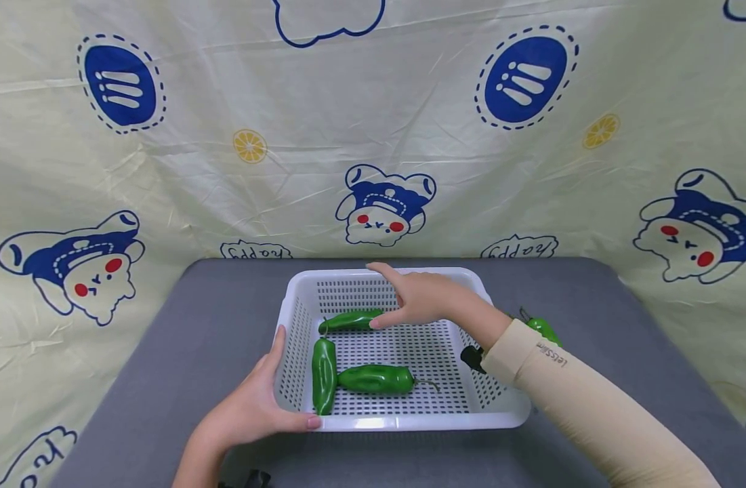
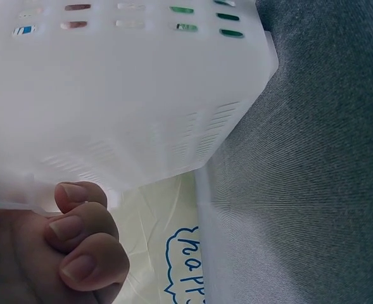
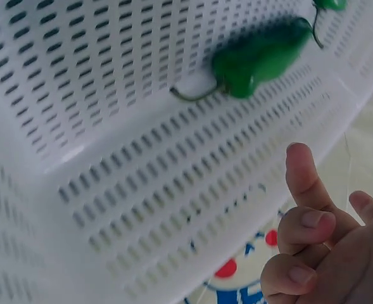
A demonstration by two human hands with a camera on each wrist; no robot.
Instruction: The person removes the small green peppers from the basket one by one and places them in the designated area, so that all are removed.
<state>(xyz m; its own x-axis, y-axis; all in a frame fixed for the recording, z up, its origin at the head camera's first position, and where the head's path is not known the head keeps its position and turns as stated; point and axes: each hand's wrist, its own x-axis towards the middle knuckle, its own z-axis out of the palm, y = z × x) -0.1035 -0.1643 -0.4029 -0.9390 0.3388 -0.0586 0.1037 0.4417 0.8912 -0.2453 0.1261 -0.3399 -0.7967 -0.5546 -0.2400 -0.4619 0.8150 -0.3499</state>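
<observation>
Left hand (image 1: 257,400) grips the basket (image 1: 427,423) at eight o'clock, fingers curled; right hand (image 1: 423,296) hangs over twelve, fingers parted, holding nothing. Three peppers (image 1: 324,376) lie inside, seven to ten o'clock; a fourth pepper (image 1: 545,330) on the tabletop (image 1: 214,325) at three. We'd best keep the basket steady, handling peppers by body, not stem (image 3: 199,97).

Pale cloth (image 1: 373,102) with blue cartoon prints (image 1: 386,203), behind grey table (image 1: 217,339).

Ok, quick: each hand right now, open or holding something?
Left hand: holding the white basket at its near-left corner.
Right hand: open, holding nothing, over the basket.
</observation>
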